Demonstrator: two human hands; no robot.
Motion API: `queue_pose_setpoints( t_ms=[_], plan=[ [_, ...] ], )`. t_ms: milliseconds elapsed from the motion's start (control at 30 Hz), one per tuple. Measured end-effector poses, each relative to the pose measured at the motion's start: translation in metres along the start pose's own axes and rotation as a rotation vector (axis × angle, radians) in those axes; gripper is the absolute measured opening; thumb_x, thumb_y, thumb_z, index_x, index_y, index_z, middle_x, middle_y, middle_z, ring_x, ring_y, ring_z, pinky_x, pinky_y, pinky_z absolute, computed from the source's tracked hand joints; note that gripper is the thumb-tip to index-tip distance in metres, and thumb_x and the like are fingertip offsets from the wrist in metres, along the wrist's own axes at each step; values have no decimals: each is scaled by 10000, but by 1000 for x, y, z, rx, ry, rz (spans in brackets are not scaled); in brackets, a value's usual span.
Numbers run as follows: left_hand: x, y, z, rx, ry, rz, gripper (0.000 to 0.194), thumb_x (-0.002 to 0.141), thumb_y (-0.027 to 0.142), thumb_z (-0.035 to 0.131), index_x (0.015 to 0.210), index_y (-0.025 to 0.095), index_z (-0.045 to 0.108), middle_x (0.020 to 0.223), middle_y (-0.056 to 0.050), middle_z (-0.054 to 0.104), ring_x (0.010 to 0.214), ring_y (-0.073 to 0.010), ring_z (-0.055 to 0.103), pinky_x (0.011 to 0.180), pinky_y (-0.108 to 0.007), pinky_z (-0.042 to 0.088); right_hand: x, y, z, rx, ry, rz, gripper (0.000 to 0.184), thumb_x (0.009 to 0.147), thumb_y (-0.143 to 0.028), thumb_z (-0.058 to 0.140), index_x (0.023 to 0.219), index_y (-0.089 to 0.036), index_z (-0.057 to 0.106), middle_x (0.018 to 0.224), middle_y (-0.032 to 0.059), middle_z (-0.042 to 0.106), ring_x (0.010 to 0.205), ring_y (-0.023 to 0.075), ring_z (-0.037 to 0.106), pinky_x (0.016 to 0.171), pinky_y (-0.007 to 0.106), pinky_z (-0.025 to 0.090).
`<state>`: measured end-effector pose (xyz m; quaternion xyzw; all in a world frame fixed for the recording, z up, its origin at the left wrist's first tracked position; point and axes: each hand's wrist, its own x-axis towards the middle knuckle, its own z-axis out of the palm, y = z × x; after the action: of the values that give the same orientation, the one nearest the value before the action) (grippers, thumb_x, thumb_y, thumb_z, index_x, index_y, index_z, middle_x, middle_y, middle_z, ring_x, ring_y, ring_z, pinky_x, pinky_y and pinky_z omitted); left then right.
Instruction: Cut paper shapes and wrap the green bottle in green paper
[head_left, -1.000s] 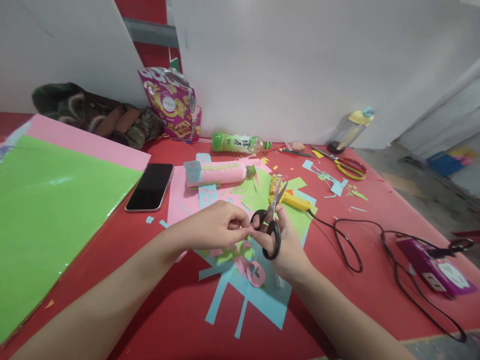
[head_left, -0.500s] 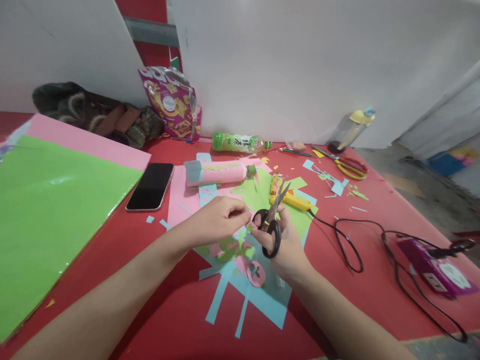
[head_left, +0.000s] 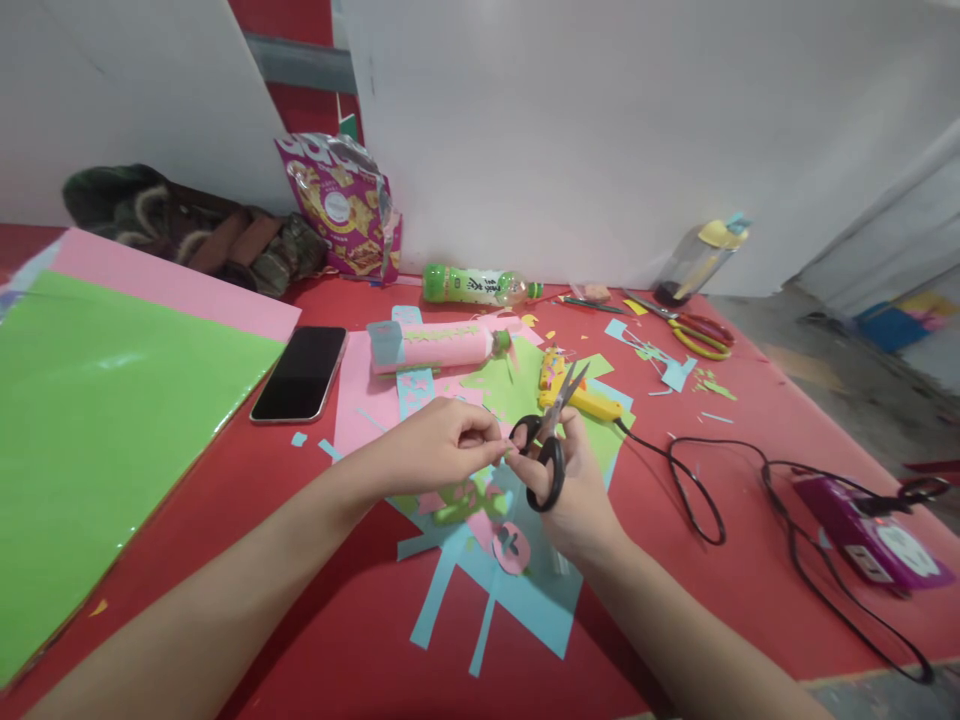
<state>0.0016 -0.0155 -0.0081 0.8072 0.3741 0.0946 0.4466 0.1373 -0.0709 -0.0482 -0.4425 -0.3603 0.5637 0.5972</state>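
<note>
My right hand (head_left: pixel 581 495) holds black-handled scissors (head_left: pixel 551 445), its fingers through the loops, with the blades parted and pointing up and away. My left hand (head_left: pixel 446 440) is closed in a pinch, fingertips meeting those of my right hand at a tiny piece of pink paper, mostly hidden. Below both hands lie green and pink cutouts, among them a round pink paper piece (head_left: pixel 511 548), on a light blue sheet (head_left: pixel 536 605). Just beyond sits a yellow glue gun (head_left: pixel 589 402). A bottle wrapped in pink paper (head_left: pixel 442 345) lies on its side behind my left hand.
On the left are a phone (head_left: pixel 300 375) and large green sheets (head_left: pixel 127 400). At the back stand a snack bag (head_left: pixel 341 210) and a lying green bottle (head_left: pixel 480 287). Rightward are pliers (head_left: pixel 701 335), paper scraps (head_left: pixel 675 370), a black cord (head_left: pixel 720 500) and a purple power box (head_left: pixel 874 535).
My hands have drawn slightly closer, fingertips now meeting around the tiny paper piece. The scissors have shifted a little to the right with my right hand.
</note>
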Motion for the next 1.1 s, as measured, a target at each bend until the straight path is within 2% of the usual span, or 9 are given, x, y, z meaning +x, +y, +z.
queue_pose_setpoints(
  t_ms=[133, 233, 333, 467, 600, 833, 933, 1100],
  plan=[
    [1, -2, 0, 53, 53, 25, 260, 762, 319, 407, 593, 139, 491, 506, 40, 382, 482, -69, 348, 451, -187, 256, 0, -1, -1, 8, 2, 17, 358, 593, -104, 617, 751, -243, 328, 673, -82, 487, 563, 72, 481, 485, 197, 435],
    [1, -4, -3, 94, 141, 52, 250, 757, 290, 412, 561, 140, 449, 503, 46, 325, 486, -69, 318, 462, -194, 252, 0, -2, -1, 8, -13, 55, 363, 595, -112, 622, 748, -242, 320, 667, -80, 486, 573, 82, 480, 475, 197, 411],
    [1, -5, -8, 64, 224, 30, 240, 758, 296, 412, 575, 143, 434, 508, 51, 289, 476, -66, 289, 447, -195, 236, 0, -1, 0, -9, -85, 119, 389, 587, -148, 661, 749, -235, 317, 648, -84, 479, 535, 72, 465, 491, 204, 380],
    [-1, -4, -13, -20, 320, -1, 235, 771, 310, 400, 608, 144, 436, 529, 48, 310, 482, -63, 294, 439, -186, 240, -3, 1, 1, 24, -219, 166, 414, 599, -279, 695, 744, -235, 310, 601, -92, 430, 525, 68, 446, 535, 217, 360],
    [-4, -2, -15, -49, 412, -4, 226, 776, 309, 399, 633, 144, 456, 543, 41, 367, 486, -63, 326, 455, -184, 271, -4, 3, -1, 65, -306, 174, 420, 607, -425, 666, 763, -233, 327, 689, -56, 429, 588, 78, 445, 574, 235, 367],
    [-4, 0, -12, -13, 427, 31, 231, 778, 292, 395, 606, 143, 436, 528, 40, 351, 492, -65, 332, 451, -177, 272, -5, 1, -3, 15, -470, 158, 409, 643, -492, 605, 785, -236, 320, 751, -28, 401, 631, 99, 453, 562, 241, 366],
    [-4, 0, -9, 22, 414, 45, 228, 772, 277, 399, 589, 144, 424, 516, 45, 313, 481, -61, 300, 433, -175, 245, -6, 1, -3, 4, -494, 141, 407, 655, -511, 581, 796, -240, 313, 771, -20, 403, 636, 106, 463, 575, 253, 376],
    [-4, 2, -4, 18, 401, 76, 227, 765, 263, 402, 572, 144, 407, 509, 44, 347, 471, -56, 320, 431, -172, 255, -6, 1, -3, -13, -485, 130, 415, 652, -533, 568, 802, -242, 314, 773, -14, 411, 653, 115, 464, 627, 274, 380]
  ],
)
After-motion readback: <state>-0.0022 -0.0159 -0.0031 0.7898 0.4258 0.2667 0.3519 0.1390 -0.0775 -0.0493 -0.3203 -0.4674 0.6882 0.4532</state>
